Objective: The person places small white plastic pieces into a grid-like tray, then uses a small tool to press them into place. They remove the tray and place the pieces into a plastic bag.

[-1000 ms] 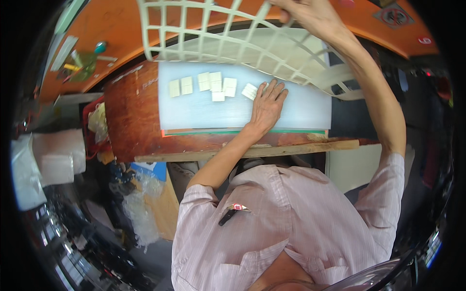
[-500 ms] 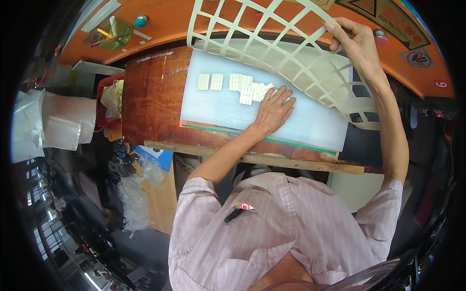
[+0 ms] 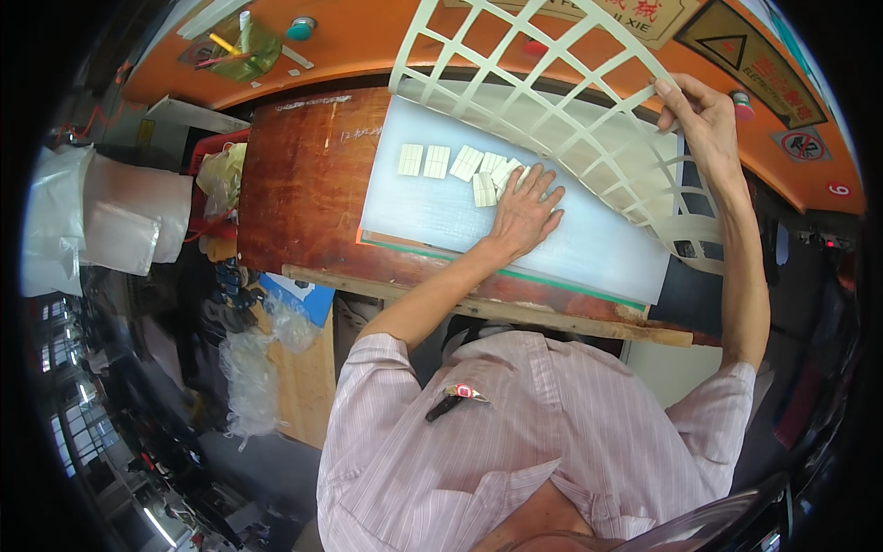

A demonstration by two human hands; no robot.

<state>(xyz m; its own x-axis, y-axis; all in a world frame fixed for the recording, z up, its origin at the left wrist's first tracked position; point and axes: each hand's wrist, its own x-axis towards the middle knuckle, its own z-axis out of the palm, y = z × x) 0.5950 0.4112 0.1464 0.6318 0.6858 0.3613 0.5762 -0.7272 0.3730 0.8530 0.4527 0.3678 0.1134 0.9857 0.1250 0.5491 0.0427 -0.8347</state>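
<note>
My left hand lies with fingers spread on a white board. Its fingertips touch the nearest of several small cream rectangular pieces, each marked with lines. Two of these pieces sit side by side at the left, and the others lie tilted and partly overlapping by my fingers. What is beneath the fingers is hidden. Up at the right, my right hand pinches the edge of a flexible cream lattice sheet with large square openings. The sheet is raised and curved over the far side of the board.
The board rests on a worn wooden table with a wooden front rail. Behind stands an orange machine panel with a green button and a container of pens. Clear plastic bags hang left.
The cream pieces near my left hand have shifted and turned; one more now lies apart from the pile. My right hand still holds the lattice sheet. The whole view has tilted slightly.
</note>
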